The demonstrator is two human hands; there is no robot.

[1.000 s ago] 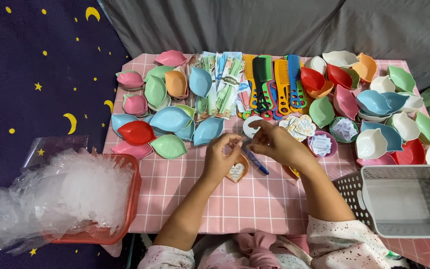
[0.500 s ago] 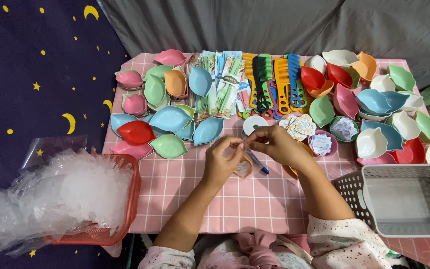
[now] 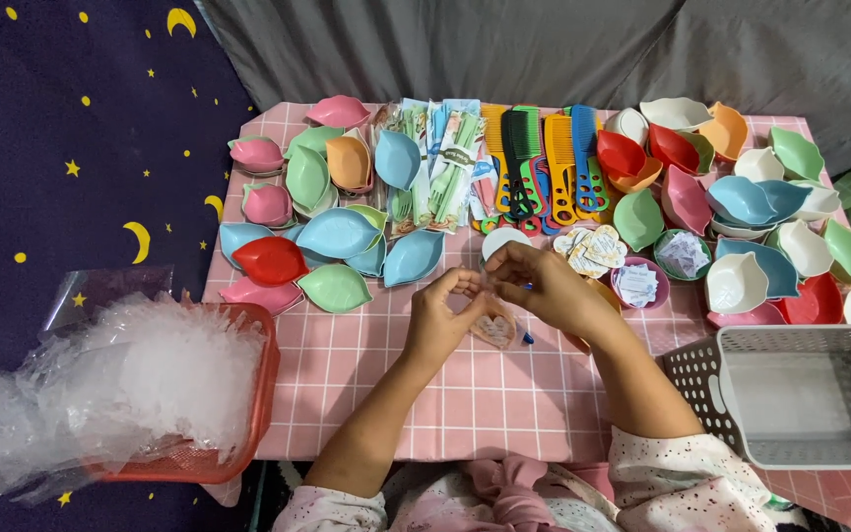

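Hands barely shifted since half a second back, still together mid-table. Left hand and right hand both curled, fingertips pinching a small heart-shaped card (blue pen pokes out beneath), well inside the table's near edge.

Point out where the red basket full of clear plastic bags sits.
In the head view the red basket sits at the table's left front corner, left of the left hand, heaped with clear plastic bags.
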